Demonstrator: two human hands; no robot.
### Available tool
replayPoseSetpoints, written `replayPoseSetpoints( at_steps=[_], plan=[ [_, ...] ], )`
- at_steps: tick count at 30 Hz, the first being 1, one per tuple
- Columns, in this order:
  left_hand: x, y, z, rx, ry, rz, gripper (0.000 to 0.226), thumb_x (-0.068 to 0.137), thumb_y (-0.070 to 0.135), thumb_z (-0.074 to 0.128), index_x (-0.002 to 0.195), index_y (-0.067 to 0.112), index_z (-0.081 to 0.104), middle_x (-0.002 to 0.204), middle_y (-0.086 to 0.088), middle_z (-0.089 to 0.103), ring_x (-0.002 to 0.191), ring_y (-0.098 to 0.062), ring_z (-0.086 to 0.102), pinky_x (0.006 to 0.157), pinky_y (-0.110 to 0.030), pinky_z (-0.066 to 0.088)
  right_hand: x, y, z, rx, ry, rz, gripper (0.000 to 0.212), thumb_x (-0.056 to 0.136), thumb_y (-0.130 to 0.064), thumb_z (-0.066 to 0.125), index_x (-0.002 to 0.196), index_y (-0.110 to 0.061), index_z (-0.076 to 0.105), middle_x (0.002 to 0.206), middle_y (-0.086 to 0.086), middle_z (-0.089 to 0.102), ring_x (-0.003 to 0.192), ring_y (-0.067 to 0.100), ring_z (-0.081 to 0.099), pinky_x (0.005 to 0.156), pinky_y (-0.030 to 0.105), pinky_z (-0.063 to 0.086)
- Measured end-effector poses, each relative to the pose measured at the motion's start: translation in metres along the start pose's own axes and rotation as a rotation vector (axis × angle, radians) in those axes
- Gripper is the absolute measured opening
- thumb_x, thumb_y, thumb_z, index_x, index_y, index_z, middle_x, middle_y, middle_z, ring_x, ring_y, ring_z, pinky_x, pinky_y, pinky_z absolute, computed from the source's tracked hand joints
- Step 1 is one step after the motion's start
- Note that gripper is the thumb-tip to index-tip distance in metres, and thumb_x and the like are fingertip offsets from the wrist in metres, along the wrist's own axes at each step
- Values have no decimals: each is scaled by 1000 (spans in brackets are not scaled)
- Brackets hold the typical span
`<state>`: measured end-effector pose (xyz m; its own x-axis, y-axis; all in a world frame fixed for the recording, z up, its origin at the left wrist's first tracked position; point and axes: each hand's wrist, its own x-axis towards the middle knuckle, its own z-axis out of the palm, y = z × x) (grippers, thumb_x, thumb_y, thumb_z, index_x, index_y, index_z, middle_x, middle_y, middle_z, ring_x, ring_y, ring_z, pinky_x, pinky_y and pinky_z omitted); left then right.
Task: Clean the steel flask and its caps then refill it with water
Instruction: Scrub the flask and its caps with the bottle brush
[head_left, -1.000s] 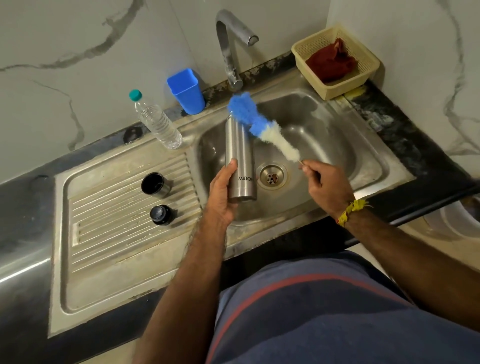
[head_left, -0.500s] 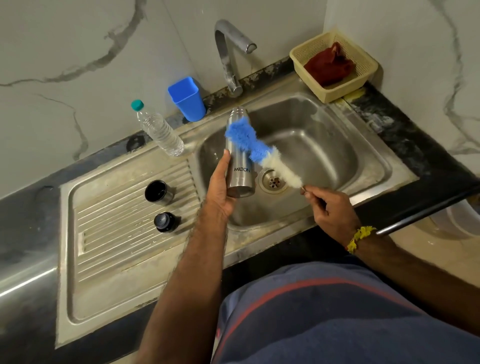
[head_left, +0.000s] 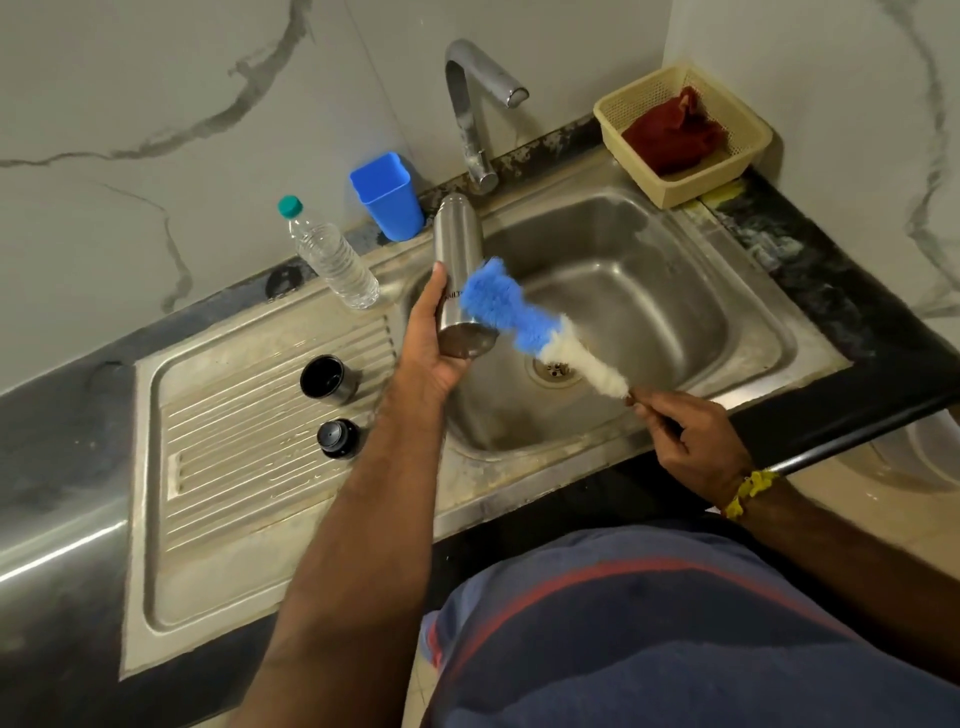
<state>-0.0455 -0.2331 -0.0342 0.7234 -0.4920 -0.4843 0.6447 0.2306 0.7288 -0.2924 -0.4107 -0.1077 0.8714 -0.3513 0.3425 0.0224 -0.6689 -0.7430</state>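
My left hand (head_left: 431, 338) grips the steel flask (head_left: 457, 249) near its base, holding it tilted over the left side of the sink basin (head_left: 649, 291), mouth pointing away toward the tap. My right hand (head_left: 685, 441) pinches the thin handle of a blue and white bottle brush (head_left: 524, 322). The blue bristle head lies against the flask's lower body, on the outside. Two dark caps stand on the ribbed drainboard: an open cup-shaped cap (head_left: 327, 379) and a smaller stopper cap (head_left: 338, 437) in front of it.
The tap (head_left: 475, 104) rises behind the basin, with no water running. A plastic water bottle (head_left: 332, 257) and a blue tumbler (head_left: 389, 195) stand at the back left. A cream basket (head_left: 727, 166) with a red cloth (head_left: 672, 132) sits at the back right corner.
The brush head has slid down from the flask's mouth to its lower body. My left hand has tilted the flask so its base faces me; my right hand drew back toward the front edge.
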Motion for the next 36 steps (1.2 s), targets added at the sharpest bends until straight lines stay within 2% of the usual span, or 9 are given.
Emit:
replayPoseSetpoints(
  at_steps=[2,6,10,13,16,20,26,32,36],
  plan=[
    [-3,1,8,-46,-18,-9,45,100,42,60,124,5,63,110,-14,72,99,-27,70,110,-48,45,4,1,2,-2,13,15,27,89,-7,60,112,2,72,104,10,74,92,15,69,91,12,50],
    [-8,-5,7,7,47,-21,48,91,37,71,129,10,59,109,-14,73,94,-28,69,96,-47,52,13,4,-2,34,37,57,27,92,-12,58,114,-1,71,106,8,74,96,19,71,89,26,55],
    [-12,-17,-1,-58,-3,-9,47,91,37,70,129,11,60,116,-14,72,102,-29,70,98,-51,51,19,-3,3,9,20,-16,26,91,-9,59,112,0,72,107,8,74,98,10,66,90,24,53],
    [-19,-24,-5,-10,-1,-48,45,94,38,67,128,11,60,111,-15,72,96,-30,70,87,-49,56,25,-4,5,65,34,65,28,95,-16,56,115,-3,71,107,7,75,99,18,71,90,29,56],
    [-23,-35,-6,77,37,-43,44,94,43,66,125,12,64,105,-11,73,90,-25,69,82,-44,56,25,-8,8,-1,-22,16,34,96,-24,52,115,-3,71,108,9,74,98,22,71,87,37,59],
    [-26,-42,-9,165,131,-1,65,83,47,73,134,9,59,106,-15,72,93,-33,69,73,-40,59,28,-6,7,-1,27,88,27,97,-18,55,116,-7,71,105,9,75,94,24,71,82,45,60],
    [-28,-45,-11,193,114,25,96,60,65,88,135,11,60,120,-21,67,101,-34,66,70,-41,58,35,-12,12,-31,13,119,27,98,-19,54,118,-11,70,104,9,74,93,26,70,77,46,60],
    [-35,-55,-18,184,96,13,67,65,47,89,121,17,67,125,-24,66,110,-43,63,68,-42,59,45,-13,7,-88,-1,104,33,97,-32,47,118,-17,68,99,12,74,88,30,70,73,47,59],
    [-41,-61,-14,175,82,-7,71,67,45,88,124,8,68,117,-23,66,107,-42,61,69,-40,61,70,-17,8,-117,26,131,31,97,-36,42,109,-18,65,88,12,73,79,33,69,66,46,57]
  ],
)
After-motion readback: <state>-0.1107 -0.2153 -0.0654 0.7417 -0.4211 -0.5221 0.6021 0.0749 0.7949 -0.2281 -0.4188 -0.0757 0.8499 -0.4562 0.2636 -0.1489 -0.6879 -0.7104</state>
